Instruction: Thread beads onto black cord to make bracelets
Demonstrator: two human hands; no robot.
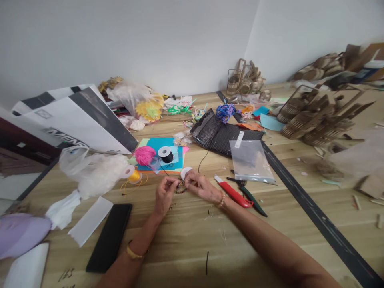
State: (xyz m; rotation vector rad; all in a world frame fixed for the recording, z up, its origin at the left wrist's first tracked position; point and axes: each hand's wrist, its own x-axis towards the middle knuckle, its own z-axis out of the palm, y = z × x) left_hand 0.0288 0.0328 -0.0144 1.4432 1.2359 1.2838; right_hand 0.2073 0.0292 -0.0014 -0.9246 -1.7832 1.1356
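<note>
Both hands meet low on a pale wooden tabletop [186, 244]. The left hand [164, 196] and the right hand [201, 187] each close a fingertip grip on a small loop of dark beads [180, 187], held between them just above the wood. The grips are pinched tight, with the other fingers curled. Both forearms reach in from the near edge with wrists low; each wears a gold bracelet.

A thin black cord runs from the hands towards a black spool of thread [166, 154] on blue paper, beside a pink ball of yarn [144, 155]. A clear plastic zip bag [252, 162] lies flat to the right, overlapping a black mesh pouch [217, 134]. A red-handled utility knife [234, 194] lies beside the right wrist.
</note>
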